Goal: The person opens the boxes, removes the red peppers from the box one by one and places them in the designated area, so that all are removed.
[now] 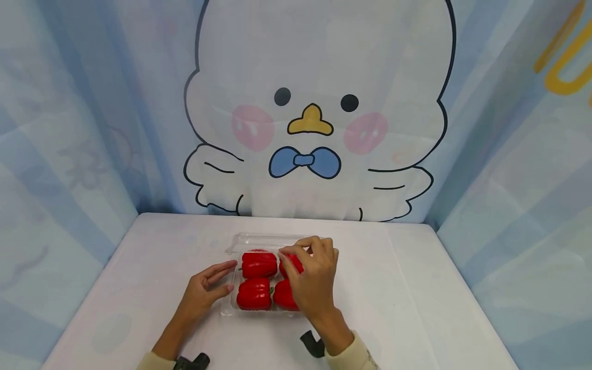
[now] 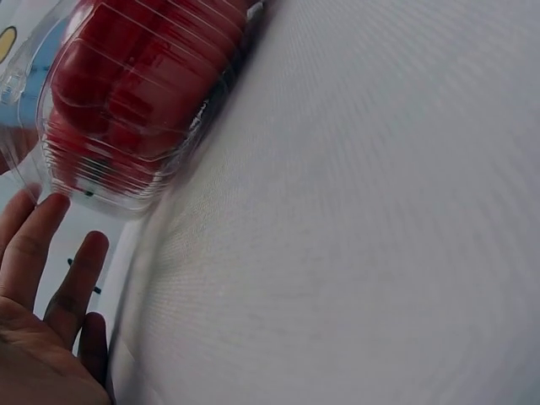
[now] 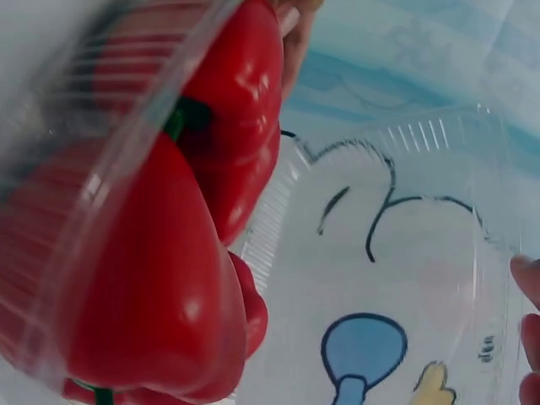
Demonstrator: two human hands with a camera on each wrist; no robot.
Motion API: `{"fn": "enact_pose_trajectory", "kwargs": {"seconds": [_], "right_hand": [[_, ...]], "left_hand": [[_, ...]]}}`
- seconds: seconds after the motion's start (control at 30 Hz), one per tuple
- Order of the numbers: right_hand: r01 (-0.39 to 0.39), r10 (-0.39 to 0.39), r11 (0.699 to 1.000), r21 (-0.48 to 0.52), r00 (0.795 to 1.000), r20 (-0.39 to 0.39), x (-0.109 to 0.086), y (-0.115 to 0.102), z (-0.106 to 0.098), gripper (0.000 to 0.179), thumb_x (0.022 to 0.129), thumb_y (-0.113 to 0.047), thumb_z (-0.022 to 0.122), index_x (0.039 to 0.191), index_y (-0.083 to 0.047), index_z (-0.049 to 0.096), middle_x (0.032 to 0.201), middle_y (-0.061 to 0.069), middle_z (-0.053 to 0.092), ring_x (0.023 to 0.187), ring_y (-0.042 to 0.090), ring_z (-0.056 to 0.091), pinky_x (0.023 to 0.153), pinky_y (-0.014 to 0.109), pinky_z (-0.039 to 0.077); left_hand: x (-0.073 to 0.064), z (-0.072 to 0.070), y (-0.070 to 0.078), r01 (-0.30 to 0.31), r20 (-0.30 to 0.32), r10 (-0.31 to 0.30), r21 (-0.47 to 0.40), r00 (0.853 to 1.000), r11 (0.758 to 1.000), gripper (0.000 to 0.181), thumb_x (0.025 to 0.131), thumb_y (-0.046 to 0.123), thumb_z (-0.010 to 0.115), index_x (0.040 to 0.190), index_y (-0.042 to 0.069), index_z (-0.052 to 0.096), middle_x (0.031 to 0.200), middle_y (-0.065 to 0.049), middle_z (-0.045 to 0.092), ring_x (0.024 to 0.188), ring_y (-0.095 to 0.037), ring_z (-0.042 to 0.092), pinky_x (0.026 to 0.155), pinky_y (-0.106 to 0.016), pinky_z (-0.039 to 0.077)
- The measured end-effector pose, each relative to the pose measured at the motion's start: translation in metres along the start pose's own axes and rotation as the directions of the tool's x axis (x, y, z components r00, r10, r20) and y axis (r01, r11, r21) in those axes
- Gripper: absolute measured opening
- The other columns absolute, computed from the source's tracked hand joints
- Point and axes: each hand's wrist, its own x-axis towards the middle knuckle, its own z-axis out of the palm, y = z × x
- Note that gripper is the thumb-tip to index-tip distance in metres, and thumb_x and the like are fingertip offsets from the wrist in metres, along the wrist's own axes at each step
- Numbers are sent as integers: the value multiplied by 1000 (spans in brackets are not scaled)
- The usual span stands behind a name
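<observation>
Several red bell peppers [image 1: 254, 294] sit in two rows inside a clear plastic clamshell box [image 1: 227, 310]. Its clear lid [image 1: 259, 239] is raised at the back, hinged away from the peppers. Against the box's left side rests my left hand [image 1: 203, 290], fingers straight, thumb near the front corner; the left wrist view has its fingertips [image 2: 56, 202] right at the plastic. My right hand [image 1: 316, 280] reaches over the right-hand peppers and pinches the lid's free rim between thumb and fingers. In the right wrist view those fingers [image 3: 530, 337] appear at the lid's edge.
The box stands on a white-covered table [image 1: 393, 298], toward its back edge. A printed cloth backdrop [image 1: 314, 61] with a cartoon bird hangs behind, and pale blue curtains [image 1: 60, 128] flank both sides. Dark wrist-camera mounts [image 1: 312, 343] show at both wrists.
</observation>
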Motion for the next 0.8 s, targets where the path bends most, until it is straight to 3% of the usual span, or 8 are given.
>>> {"fn": "enact_pose_trajectory", "kwargs": {"seconds": [0.2,0.47,0.8], "right_hand": [[-30,30,1000,5,1000,-2,10,9,-3,17,85,-17,91,99,-12,84,102,6,71,100,24,55,85,45,31],[-107,105,993,58,994,41,16,29,-8,24,88,-18,89,109,-14,77,114,6,73,110,24,56,95,47,35],[-186,183,975,120,982,33,23,46,-9,15,90,-13,86,103,-12,81,129,10,69,122,27,54,98,47,50]], "left_hand": [[-1,0,2,-4,-6,4,-2,1000,1000,63,95,22,82,152,11,57,156,-5,60,154,-26,48,121,-40,44],[-1,-1,1,-13,-9,13,3,1000,1000,62,95,21,81,151,9,57,156,-5,60,154,-28,47,121,-43,42],[0,0,-1,-1,-3,1,-11,1000,1000,61,95,22,81,151,11,58,156,-4,60,154,-26,47,122,-43,41]]}}
